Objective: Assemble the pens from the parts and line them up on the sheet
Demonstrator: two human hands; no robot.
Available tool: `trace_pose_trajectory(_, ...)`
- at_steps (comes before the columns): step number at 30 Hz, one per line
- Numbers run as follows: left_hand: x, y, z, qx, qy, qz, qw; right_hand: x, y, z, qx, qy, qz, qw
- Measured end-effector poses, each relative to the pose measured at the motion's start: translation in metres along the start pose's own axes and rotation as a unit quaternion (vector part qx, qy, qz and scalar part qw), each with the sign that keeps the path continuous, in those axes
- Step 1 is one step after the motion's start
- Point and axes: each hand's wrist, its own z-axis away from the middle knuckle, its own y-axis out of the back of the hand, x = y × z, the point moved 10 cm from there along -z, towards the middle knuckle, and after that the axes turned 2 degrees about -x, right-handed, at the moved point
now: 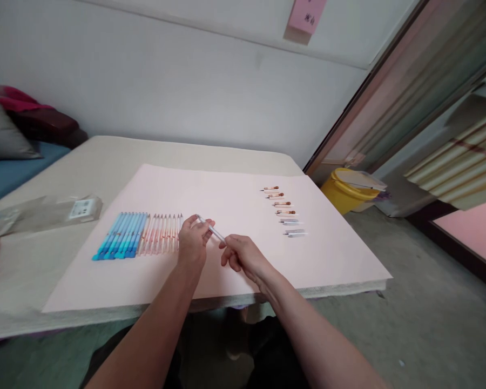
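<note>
One whitish pen (212, 229) is slanting between the left hand (192, 239), gripping one end, and the right hand (243, 254), pinching the other; blue pens (122, 235) are lying leftward.

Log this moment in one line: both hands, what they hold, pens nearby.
held: white pen | left hand: far end | right hand: near end | left of hands: blue pens, orange-and-white pens

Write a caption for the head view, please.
Left hand and right hand hold a pale pen over a pink sheet; pens lie left, small parts right.
</note>
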Motion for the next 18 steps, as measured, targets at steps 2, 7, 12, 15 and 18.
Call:
trace_pose_trajectory(2, 0.000, 0.000, 0.000, -0.002, 0.001, -0.001, 1.000, 0.008, -0.004, -0.001, -0.024, -0.041, -0.077, 0.996)
trace_pose_trajectory(7, 0.000, -0.001, 0.001, 0.005, -0.003, 0.005, 1.000, 0.008, 0.003, -0.006, -0.006, -0.019, -0.044, 0.999)
trace_pose_trajectory(12, -0.001, -0.003, 0.001, 0.002, -0.001, -0.004, 1.000, -0.020, 0.014, -0.001, 0.098, 0.102, 0.259, 0.955)
trace_pose_trajectory(15, 0.000, 0.003, 0.002, 0.021, -0.002, -0.051, 0.998, -0.033, 0.012, 0.007, 0.159, 0.133, 0.440, 0.874)
trace_pose_trajectory(18, 0.002, 0.011, 0.002, 0.058, -0.007, -0.081, 0.995, -0.038, 0.006, 0.011, 0.175, 0.141, 0.534, 0.815)
